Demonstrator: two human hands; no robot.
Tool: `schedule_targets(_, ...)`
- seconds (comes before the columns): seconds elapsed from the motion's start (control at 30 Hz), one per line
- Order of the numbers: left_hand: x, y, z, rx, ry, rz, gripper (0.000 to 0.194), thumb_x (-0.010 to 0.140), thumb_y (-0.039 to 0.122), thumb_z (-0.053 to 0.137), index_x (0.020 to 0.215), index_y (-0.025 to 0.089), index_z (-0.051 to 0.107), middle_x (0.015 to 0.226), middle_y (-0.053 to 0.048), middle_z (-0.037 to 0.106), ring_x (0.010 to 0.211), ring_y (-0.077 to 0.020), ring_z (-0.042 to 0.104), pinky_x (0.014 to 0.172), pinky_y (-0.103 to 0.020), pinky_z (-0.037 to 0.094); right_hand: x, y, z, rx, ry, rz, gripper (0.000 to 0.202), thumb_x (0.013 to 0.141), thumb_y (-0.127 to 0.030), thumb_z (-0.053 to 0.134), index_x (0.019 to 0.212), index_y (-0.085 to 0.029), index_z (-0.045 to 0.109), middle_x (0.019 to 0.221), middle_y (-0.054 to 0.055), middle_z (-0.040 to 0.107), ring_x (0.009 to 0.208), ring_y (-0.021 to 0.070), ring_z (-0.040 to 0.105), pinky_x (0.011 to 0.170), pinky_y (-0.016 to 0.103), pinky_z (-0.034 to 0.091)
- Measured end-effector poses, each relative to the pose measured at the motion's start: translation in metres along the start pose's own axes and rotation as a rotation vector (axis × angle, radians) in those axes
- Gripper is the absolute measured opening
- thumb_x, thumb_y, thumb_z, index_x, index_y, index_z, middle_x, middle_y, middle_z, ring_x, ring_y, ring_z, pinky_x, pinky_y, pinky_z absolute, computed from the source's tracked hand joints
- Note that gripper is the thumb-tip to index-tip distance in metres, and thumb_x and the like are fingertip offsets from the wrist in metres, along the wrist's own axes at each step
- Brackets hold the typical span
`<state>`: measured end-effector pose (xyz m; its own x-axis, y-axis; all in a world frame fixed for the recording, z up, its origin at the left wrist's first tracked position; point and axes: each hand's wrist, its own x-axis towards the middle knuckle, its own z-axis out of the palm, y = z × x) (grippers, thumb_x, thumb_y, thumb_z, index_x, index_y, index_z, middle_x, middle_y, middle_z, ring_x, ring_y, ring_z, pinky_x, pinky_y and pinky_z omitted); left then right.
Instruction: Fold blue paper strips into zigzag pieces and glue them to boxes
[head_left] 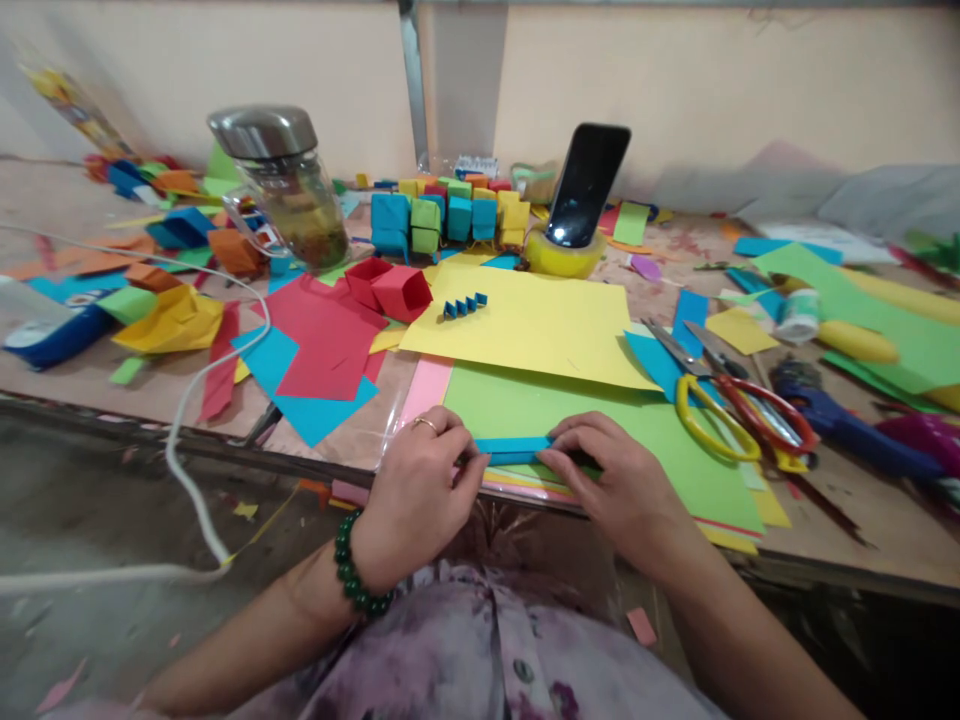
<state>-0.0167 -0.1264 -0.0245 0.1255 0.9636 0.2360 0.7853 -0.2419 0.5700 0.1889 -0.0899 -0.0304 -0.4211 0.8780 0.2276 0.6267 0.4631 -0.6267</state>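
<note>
A narrow blue paper strip [516, 448] with a lengthwise crease stretches between my two hands, just above the front edge of the paper stack. My left hand [427, 490], with a ring and a green bead bracelet, pinches its left end. The right end is pinched between the thumb and fingers of my right hand [604, 470]. Beneath lies a green paper sheet [660, 425], partly covered by a yellow sheet [540, 320]. On the yellow sheet rests a small zigzag-folded blue paper piece [465, 305].
Two pairs of scissors, yellow-handled [716, 425] and red-handled [780, 415], lie right, beside a blue glue gun [862, 430]. A glass tea mug [289, 200], folded paper boxes [442, 215] and a propped phone [589, 180] stand behind. A white cable [191, 400] hangs over the left edge.
</note>
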Motion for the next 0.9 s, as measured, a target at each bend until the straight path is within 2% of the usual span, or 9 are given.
schedule_targets(0.53,0.011,0.007,-0.003,0.269,-0.176,-0.023,0.014,0.085,0.021,0.046,0.073,0.017,0.054,0.083,-0.006,0.051,0.079,-0.0210,0.052,0.072,-0.037,0.044,0.002,-0.004,-0.001,0.003,0.018,0.034,0.014,0.083,-0.020,0.058,0.069,-0.019,0.056,0.083,0.004,0.059,0.081,0.0169,0.057,0.075,0.030,0.045)
schedule_targets(0.8,0.011,0.005,-0.005,0.262,-0.182,-0.010,0.015,0.086,0.022,0.046,0.073,0.017,0.053,0.084,-0.006,0.051,0.080,-0.0207,0.052,0.073,-0.036,0.043,0.001,-0.004,0.000,-0.001,0.028,0.021,0.014,0.084,-0.021,0.057,0.071,-0.019,0.057,0.085,0.006,0.060,0.084,0.0186,0.057,0.076,0.033,0.047)
schedule_targets(0.9,0.013,0.003,-0.010,0.219,-0.202,0.011,0.023,0.089,0.033,0.047,0.073,0.018,0.054,0.083,-0.005,0.050,0.077,-0.0199,0.052,0.071,-0.035,0.042,0.000,-0.004,0.000,0.011,0.031,0.022,0.013,0.084,-0.021,0.057,0.072,-0.019,0.058,0.085,0.005,0.060,0.083,0.0183,0.058,0.076,0.033,0.047)
